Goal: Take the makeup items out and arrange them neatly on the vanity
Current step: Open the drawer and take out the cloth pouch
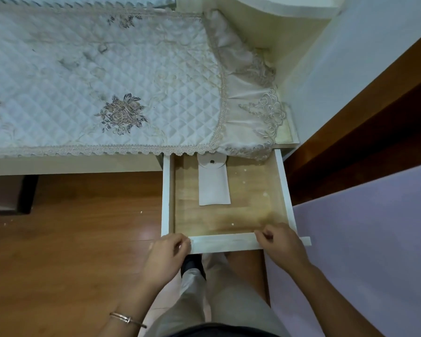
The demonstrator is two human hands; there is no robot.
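**Lying in the open drawer: one white pouch, both hands on the drawer front**

Resting flat on the drawer's wooden floor, the white snap-flap pouch lies toward the 12 o'clock end, its flap partly under the desk edge. Its contents cannot be seen. The drawer stands pulled out from the right end of the desk.

The left hand grips the drawer front at its 9 o'clock corner, fingers curled closed over the rim. The right hand grips the same front panel near its 3 o'clock end, fingers curled over the top edge.

A quilted, lace-edged cloth with embroidered flowers covers the desk top; nothing stands on it. A bracelet circles the left wrist. Wooden floor lies at 9 o'clock of the drawer.
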